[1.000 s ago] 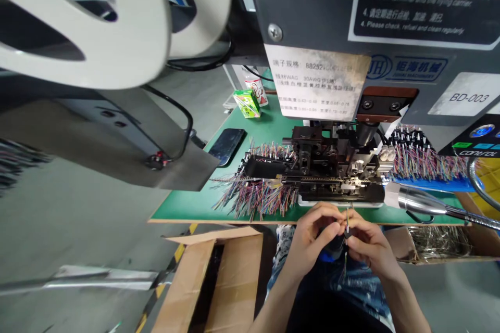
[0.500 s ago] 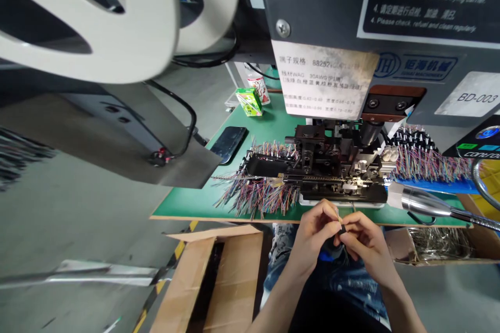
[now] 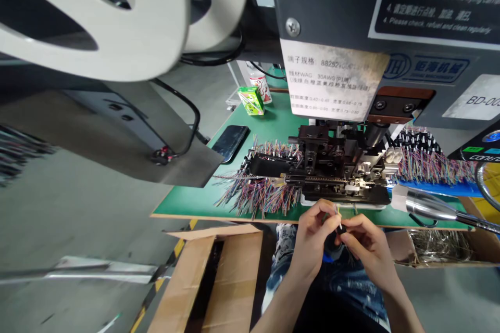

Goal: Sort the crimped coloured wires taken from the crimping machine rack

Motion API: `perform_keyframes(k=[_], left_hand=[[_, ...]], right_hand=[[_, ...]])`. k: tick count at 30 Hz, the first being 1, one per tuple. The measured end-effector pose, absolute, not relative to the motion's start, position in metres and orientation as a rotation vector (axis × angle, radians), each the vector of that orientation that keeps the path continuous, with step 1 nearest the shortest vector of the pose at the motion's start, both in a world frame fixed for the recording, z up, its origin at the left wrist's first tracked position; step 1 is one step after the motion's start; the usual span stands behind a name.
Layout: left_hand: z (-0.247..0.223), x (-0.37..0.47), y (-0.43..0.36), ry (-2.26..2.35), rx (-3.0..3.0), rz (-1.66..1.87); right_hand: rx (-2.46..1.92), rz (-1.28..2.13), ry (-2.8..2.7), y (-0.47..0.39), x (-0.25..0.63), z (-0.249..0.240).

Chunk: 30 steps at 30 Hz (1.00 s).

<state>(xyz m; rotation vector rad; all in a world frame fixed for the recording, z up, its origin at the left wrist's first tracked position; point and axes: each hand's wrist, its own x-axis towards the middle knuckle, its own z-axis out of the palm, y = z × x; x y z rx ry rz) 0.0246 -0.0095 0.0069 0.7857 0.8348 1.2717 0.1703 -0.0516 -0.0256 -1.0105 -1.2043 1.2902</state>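
In front of the table edge, my left hand point(image 3: 317, 234) pinches the thin wires point(image 3: 338, 215) of a cable, whose ends poke up between thumb and finger. My right hand point(image 3: 363, 239) is closed on the black cable point(image 3: 341, 229) just beside it, fingertips nearly touching those of the left. Beyond both hands stands the crimping machine point(image 3: 332, 166) with its metal tooling. Bundles of multicoloured wires point(image 3: 273, 192) lie left of the tooling, and more bundles point(image 3: 433, 161) lie to its right.
A phone point(image 3: 230, 143), a green box point(image 3: 250, 100) and a bottle point(image 3: 261, 86) are on the green table point(image 3: 187, 203). A metal lamp neck point(image 3: 429, 204) reaches in from the right. Cardboard boxes point(image 3: 230, 281) stand below the table edge.
The view has shifted slightly, so the machine appears further right. Wire ends, one whitish, now show more clearly at my left fingertips. Both hands keep their hold.
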Motion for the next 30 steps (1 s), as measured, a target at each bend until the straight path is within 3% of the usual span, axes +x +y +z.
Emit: perform_keyframes(k=[17,30], left_hand=[[-0.002,0.010,-0.011,0.848,1.141,1.189],[-0.006,-0.017,0.005,0.739,1.184,0.589]], right_hand=[[-1.170,0.952,-1.507,-0.051,0.186,-0.031],[-0.940,0.495,-2.202,-0.044,0.210,-0.003]])
